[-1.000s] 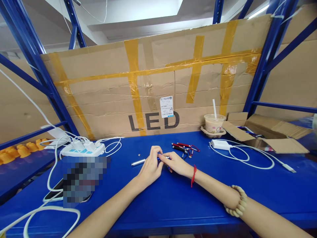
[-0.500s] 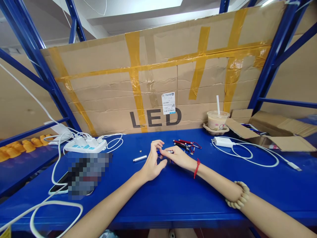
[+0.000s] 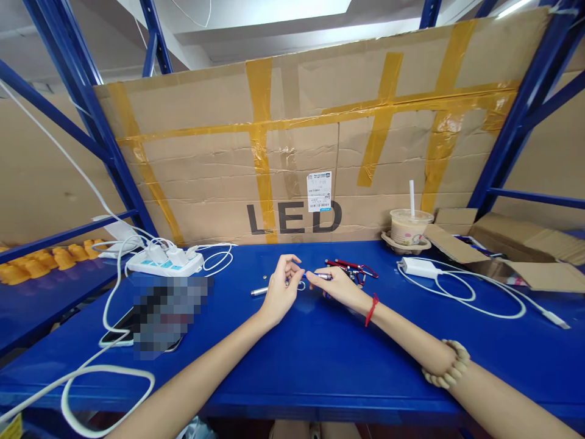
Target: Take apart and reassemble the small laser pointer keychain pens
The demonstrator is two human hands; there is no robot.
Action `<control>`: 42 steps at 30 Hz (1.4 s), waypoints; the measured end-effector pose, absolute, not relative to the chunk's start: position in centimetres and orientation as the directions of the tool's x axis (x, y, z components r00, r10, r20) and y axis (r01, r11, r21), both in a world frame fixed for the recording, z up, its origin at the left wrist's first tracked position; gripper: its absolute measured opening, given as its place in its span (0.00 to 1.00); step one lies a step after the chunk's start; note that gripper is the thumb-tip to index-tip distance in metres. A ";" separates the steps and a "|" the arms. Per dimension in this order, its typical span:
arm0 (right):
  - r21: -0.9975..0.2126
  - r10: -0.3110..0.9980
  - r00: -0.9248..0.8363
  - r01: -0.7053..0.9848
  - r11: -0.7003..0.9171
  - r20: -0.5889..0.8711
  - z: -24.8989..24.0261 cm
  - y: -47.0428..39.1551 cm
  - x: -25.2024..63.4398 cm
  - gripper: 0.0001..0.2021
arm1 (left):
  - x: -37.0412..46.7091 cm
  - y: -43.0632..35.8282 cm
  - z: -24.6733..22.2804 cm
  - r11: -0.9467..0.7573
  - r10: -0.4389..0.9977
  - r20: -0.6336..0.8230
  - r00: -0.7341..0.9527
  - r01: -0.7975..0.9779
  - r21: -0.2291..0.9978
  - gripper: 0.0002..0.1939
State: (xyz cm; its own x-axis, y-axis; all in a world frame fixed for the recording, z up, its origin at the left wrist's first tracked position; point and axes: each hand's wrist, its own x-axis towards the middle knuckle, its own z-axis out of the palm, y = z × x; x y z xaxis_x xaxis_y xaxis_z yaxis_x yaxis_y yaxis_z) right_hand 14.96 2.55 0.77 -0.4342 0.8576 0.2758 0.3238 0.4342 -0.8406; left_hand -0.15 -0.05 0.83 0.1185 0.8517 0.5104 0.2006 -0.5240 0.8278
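Observation:
Both hands meet over the middle of the blue table. My right hand (image 3: pixel 340 286) is closed on a small blue and silver tube (image 3: pixel 323 276), which points left. My left hand (image 3: pixel 282 291) faces it with curled fingers, thumb and forefinger at the tube's left end; a small ring shows beside them, and whether they hold it is too small to tell. A silver cylinder (image 3: pixel 259 292) lies just left of my left hand. Behind my right hand are red pen-like tubes (image 3: pixel 350 264) with a red carabiner (image 3: pixel 369 272). A tiny round piece (image 3: pixel 264 277) rests farther back.
At the left are a white power strip (image 3: pixel 167 263) with cables and a phone (image 3: pixel 119 329), partly pixelated. To the right stand a drink cup (image 3: pixel 408 228), a white charger (image 3: pixel 419 267) with its cable, and an open cardboard box (image 3: pixel 543 275). Taped cardboard (image 3: pixel 205 177) forms the back.
The camera view has shifted, moving the scene slightly right. My left thumb has closed in toward its fingers, and the blue tube shows more clearly between the hands.

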 end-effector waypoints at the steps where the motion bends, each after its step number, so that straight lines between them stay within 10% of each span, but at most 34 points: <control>1: -0.843 0.867 -0.422 0.335 0.421 0.266 0.8 2.5 14.9 0.25 | -0.2 -0.1 0.8 -0.535 0.845 0.520 0.126 0.200 0.820 0.07; 42: -0.921 0.897 -0.369 0.200 0.333 0.244 0.5 1.8 14.9 0.23 | -0.4 0.0 1.3 -0.124 0.967 0.173 0.185 -0.251 0.960 0.18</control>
State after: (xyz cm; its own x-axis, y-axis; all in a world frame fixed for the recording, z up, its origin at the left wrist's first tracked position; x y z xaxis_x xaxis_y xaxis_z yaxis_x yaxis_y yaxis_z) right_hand 14.91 1.79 0.54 -0.3689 0.8970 0.2437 0.2004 0.3327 -0.9215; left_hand -0.40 -0.02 1.30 0.1851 0.9673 0.1734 -0.2507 -0.1241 0.9601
